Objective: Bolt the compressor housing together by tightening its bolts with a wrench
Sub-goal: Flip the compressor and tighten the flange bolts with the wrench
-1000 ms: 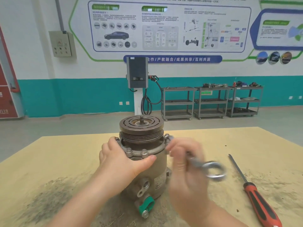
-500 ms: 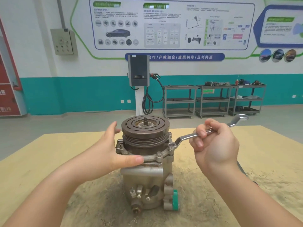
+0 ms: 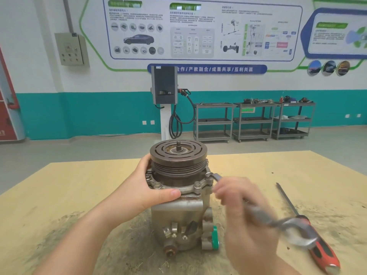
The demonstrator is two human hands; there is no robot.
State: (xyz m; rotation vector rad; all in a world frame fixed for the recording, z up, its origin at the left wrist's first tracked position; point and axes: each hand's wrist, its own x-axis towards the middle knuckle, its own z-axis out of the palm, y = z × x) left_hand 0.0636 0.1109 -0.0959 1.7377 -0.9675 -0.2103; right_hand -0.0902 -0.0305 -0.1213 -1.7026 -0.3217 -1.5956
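While half a second earlier the wrench (image 3: 264, 213) handle pointed far and right, it has now been swung near, its ring end kept on the right-hand flange bolt (image 3: 208, 175). A turn of tightening is judged done. The wrench is gripped by the blurred right hand (image 3: 244, 219); the compressor housing (image 3: 178, 215), mid-table (image 3: 59, 195), is clasped by the left hand (image 3: 143, 187).
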